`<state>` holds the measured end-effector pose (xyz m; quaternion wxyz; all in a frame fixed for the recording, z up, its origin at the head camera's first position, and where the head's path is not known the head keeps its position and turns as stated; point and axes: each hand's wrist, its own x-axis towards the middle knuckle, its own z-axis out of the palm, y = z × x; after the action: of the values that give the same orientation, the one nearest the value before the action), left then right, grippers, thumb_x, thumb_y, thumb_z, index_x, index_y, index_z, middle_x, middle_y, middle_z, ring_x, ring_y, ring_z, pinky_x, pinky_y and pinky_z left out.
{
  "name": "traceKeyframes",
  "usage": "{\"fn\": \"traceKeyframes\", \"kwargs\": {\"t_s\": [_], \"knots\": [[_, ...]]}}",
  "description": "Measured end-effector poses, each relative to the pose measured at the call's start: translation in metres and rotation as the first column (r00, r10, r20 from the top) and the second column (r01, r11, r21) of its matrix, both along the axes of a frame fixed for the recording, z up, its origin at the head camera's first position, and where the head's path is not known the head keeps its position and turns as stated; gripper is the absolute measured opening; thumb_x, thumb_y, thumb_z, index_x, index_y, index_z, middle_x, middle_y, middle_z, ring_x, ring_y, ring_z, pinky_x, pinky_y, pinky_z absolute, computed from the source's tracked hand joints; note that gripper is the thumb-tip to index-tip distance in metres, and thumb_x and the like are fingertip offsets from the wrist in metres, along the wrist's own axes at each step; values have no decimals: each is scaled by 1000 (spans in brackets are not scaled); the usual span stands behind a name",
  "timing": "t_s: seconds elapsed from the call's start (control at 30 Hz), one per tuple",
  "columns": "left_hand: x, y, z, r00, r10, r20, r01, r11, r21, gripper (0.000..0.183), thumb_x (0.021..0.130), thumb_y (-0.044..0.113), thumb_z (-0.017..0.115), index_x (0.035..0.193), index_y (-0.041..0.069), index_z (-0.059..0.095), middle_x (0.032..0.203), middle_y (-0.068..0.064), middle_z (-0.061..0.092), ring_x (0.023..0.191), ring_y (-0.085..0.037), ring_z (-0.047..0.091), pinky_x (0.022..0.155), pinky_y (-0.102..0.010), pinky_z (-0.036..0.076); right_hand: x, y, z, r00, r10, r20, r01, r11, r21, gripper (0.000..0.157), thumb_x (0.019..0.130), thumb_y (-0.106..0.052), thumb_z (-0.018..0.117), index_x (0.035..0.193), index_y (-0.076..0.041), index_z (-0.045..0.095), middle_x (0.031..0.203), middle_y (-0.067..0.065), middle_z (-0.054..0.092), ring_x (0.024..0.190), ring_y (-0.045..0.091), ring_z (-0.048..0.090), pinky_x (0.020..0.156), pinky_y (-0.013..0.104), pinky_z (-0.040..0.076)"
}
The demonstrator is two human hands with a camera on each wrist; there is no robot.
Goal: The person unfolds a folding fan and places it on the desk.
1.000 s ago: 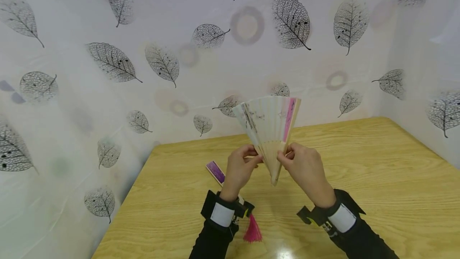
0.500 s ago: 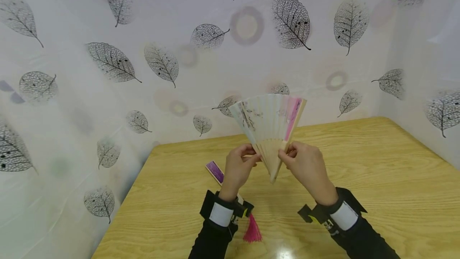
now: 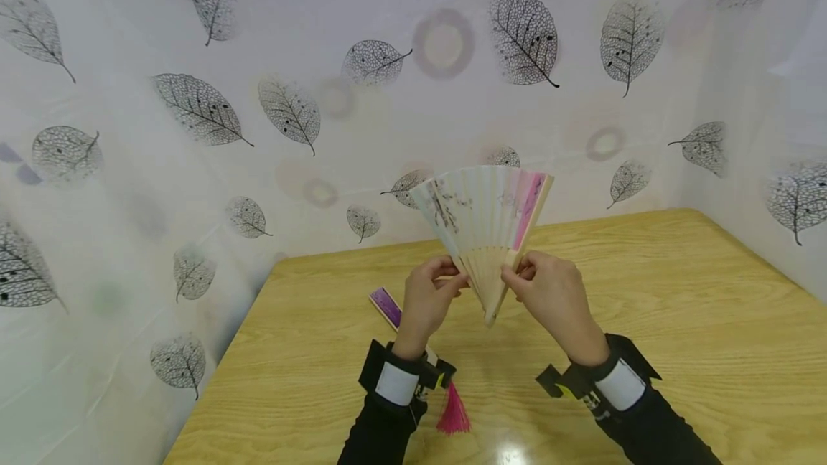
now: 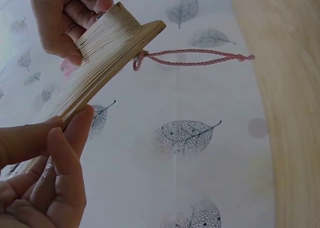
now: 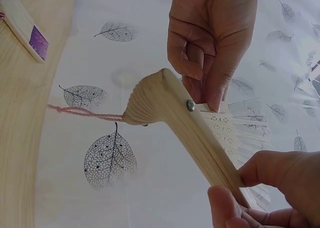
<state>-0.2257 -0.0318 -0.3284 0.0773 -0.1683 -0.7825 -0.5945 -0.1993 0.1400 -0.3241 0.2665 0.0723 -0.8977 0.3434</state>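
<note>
Both hands hold a partly spread folding fan (image 3: 481, 210) upright above the table, its pivot end pointing down. The leaf is pale with a dark flower print and a pink band at its right side. My left hand (image 3: 428, 303) pinches the left outer rib between thumb and fingers. On the opposite rib, my right hand (image 3: 552, 296) has a similar pinch. Close up in the right wrist view, a metal rivet (image 5: 190, 105) joins the wooden ribs. A pink cord loop (image 4: 195, 52) hangs from the pivot end.
Behind and partly under the left forearm, a narrow pale piece with a purple end (image 3: 385, 307) lies on the wooden table (image 3: 310, 364). A pink tassel (image 3: 454, 413) rests near that wrist. Leaf-print sheeting (image 3: 439, 120) stands behind the table.
The fan has spread wider, its two outer ribs now farther apart at the top. Both hands have kept their pinch, the right one shifting slightly right and the left slightly left.
</note>
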Motion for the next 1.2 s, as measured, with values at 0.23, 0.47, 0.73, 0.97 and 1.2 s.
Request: {"fn": "traceKeyframes", "kwargs": {"t_s": [0.23, 0.47, 0.73, 0.97, 1.2], "knots": [[-1, 1, -1, 1000, 19, 19, -19, 1000, 12, 26, 81, 14, 62, 102, -1, 61, 94, -18, 65, 75, -14, 64, 65, -31, 55, 0, 1, 1, 1000, -5, 10, 6, 1000, -24, 22, 80, -23, 60, 69, -4, 61, 53, 2, 61, 44, 4, 48, 39, 28, 40], [-2, -1, -2, 1000, 13, 26, -14, 999, 31, 27, 81, 14, 62, 103, -2, 61, 95, -19, 65, 75, -15, 64, 65, -32, 55, 0, 1, 2, 999, -8, 31, 8, 1000, -27, 23, 81, -25, 60, 70, -4, 60, 52, 1, 60, 44, 5, 49, 40, 28, 40], [-3, -2, 0, 998, 17, 55, -20, 999, 46, 25, 81, 8, 60, 103, -4, 60, 97, -22, 65, 78, -21, 64, 66, -36, 55, -1, 4, 2, 999, -19, 25, 20, 999, -33, 25, 80, -26, 60, 68, -5, 61, 53, 1, 61, 44, 5, 50, 42, 29, 41], [-1, -1, 0, 999, 27, 47, -30, 998, 52, 28, 81, 14, 62, 104, -1, 60, 97, -19, 65, 77, -16, 64, 66, -32, 54, -2, 7, 2, 999, -14, 30, 15, 999, -33, 25, 81, -27, 60, 68, -4, 61, 53, 1, 61, 44, 5, 50, 41, 29, 41], [0, -2, 0, 999, 34, 25, -35, 998, 48, 27, 81, 14, 62, 104, -1, 60, 97, -19, 65, 77, -15, 64, 66, -32, 55, -2, 7, 1, 1000, -15, 14, 15, 999, -29, 26, 81, -27, 60, 68, -4, 61, 53, 1, 60, 44, 5, 50, 41, 29, 40]]}}
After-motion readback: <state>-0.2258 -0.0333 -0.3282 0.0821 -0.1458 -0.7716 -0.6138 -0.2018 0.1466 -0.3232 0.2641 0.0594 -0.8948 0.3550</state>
